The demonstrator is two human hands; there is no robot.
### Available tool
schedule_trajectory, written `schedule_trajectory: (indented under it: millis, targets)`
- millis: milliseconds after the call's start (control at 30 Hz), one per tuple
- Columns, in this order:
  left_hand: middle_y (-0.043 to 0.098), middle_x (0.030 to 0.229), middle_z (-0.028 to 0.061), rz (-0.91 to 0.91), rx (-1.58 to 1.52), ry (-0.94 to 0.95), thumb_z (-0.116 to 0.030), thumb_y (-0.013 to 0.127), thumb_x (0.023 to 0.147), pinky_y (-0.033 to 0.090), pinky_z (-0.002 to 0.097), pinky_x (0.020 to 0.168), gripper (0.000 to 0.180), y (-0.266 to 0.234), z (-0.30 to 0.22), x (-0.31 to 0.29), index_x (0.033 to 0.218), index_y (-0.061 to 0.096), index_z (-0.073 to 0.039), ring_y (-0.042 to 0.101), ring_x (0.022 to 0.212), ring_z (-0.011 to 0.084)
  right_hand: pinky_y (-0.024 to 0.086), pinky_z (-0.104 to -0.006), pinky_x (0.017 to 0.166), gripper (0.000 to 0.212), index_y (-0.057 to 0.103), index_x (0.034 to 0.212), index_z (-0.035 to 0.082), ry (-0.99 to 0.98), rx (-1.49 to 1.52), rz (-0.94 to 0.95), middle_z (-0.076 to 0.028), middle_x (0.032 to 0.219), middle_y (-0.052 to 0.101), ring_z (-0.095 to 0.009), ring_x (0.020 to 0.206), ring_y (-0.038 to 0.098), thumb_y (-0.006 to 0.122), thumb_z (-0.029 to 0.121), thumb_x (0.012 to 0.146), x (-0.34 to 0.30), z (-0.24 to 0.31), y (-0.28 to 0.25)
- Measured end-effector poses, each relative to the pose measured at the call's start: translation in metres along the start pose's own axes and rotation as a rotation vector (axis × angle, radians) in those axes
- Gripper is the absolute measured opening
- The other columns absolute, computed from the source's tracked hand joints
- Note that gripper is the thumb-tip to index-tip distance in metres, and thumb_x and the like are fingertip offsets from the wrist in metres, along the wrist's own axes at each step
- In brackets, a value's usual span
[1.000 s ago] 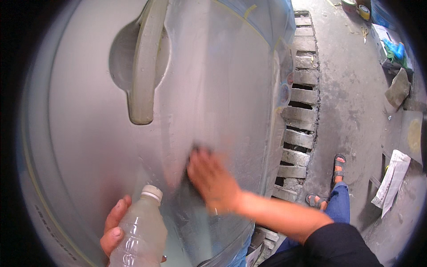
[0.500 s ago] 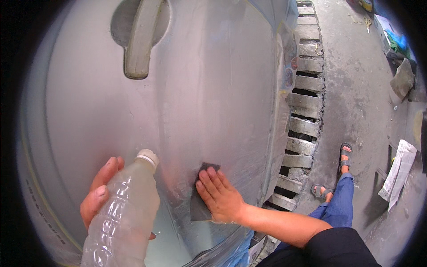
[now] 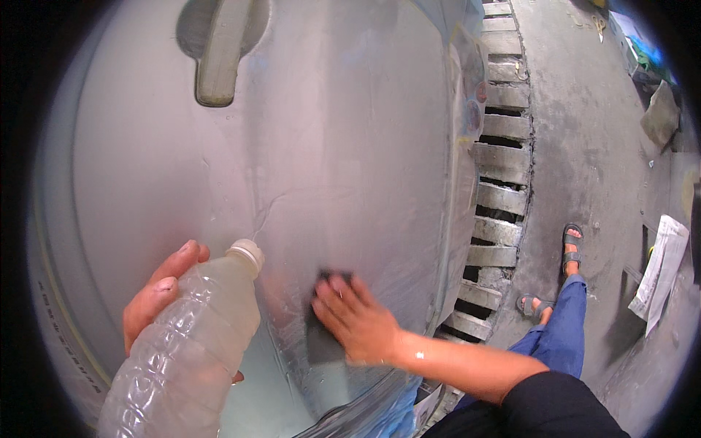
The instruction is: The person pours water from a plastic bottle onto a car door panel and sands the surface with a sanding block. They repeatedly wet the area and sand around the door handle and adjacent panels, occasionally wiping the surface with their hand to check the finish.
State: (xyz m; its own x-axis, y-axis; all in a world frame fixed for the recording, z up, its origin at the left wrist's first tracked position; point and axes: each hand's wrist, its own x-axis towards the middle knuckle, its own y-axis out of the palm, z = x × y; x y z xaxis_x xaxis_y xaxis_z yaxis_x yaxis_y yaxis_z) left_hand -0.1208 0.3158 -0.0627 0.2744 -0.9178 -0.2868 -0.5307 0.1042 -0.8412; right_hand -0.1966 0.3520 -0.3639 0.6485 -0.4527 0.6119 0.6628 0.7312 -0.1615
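My left hand [image 3: 153, 299] is closed around a clear ribbed plastic bottle [image 3: 182, 343] of cloudy liquid. The bottle leans with its white cap [image 3: 248, 252] toward a grey car door [image 3: 350, 146], and a thin jet of liquid leaves the cap onto the panel. To the right of it, my right hand [image 3: 358, 321] presses a dark sheet of sandpaper [image 3: 323, 347] against the wet lower part of the door. Its fingers lie nearly flat and are slightly blurred; the palm side is hidden. Above both hands sits the door handle [image 3: 217, 66], the same dull grey.
Clear plastic film and blue sheeting [image 3: 398, 412] cover the edge by my right forearm. Right of the door runs a slotted floor drain [image 3: 500, 193]. My sandalled feet [image 3: 572, 248] stand on the concrete floor [image 3: 577, 146], with a folded paper sheet [image 3: 661, 270] farther right.
A thin jet now shows at the bottle's cap. The bottle has shifted slightly left and tilted more to the right. My right hand and the sandpaper have moved a little left.
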Motion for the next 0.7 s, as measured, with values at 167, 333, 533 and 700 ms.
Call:
schedule_trajectory:
  millis: [167, 333, 533, 700]
  targets:
    - [0.039, 0.146, 0.0222, -0.004, -0.030, 0.078, -0.039, 0.093, 0.057, 0.040, 0.0496, 0.110, 0.104, 0.001, 0.011, 0.009, 0.140, 0.037, -0.015, 0.043, 0.134, 0.0337, 0.015, -0.0553, 0.116, 0.073, 0.037, 0.141, -0.005, 0.149, 0.061, -0.224, -0.023, 0.154, 0.028, -0.041, 0.144, 0.022, 0.057, 0.026, 0.078, 0.097, -0.050, -0.045]
    - [0.039, 0.146, 0.0228, -0.011, -0.011, 0.030, -0.040, 0.093, 0.057, 0.040, 0.0500, 0.110, 0.104, 0.005, -0.004, 0.005, 0.140, 0.036, -0.015, 0.043, 0.134, 0.0342, 0.013, -0.0552, 0.117, 0.067, 0.043, 0.140, -0.002, 0.082, 0.048, -0.047, -0.022, 0.153, 0.032, -0.039, 0.145, 0.024, 0.050, 0.024, 0.079, -0.033, 0.023, 0.010]
    - [0.038, 0.147, 0.0235, -0.048, -0.035, 0.002, -0.041, 0.092, 0.058, 0.039, 0.0504, 0.110, 0.103, 0.008, 0.004, 0.004, 0.140, 0.035, -0.014, 0.043, 0.134, 0.0347, 0.016, -0.0574, 0.115, 0.089, 0.033, 0.144, -0.006, 0.185, 0.015, -0.212, -0.026, 0.154, 0.024, -0.041, 0.144, 0.021, 0.065, 0.041, 0.074, 0.095, -0.048, -0.043]
    - [0.038, 0.147, 0.0240, -0.119, -0.061, -0.058, -0.043, 0.091, 0.059, 0.039, 0.0507, 0.110, 0.103, 0.005, -0.009, 0.006, 0.141, 0.035, -0.014, 0.043, 0.134, 0.0351, 0.015, -0.0556, 0.116, 0.071, 0.035, 0.143, -0.004, 0.135, 0.105, -0.014, -0.024, 0.155, 0.025, -0.041, 0.145, 0.020, 0.055, 0.030, 0.084, 0.021, 0.001, -0.008]
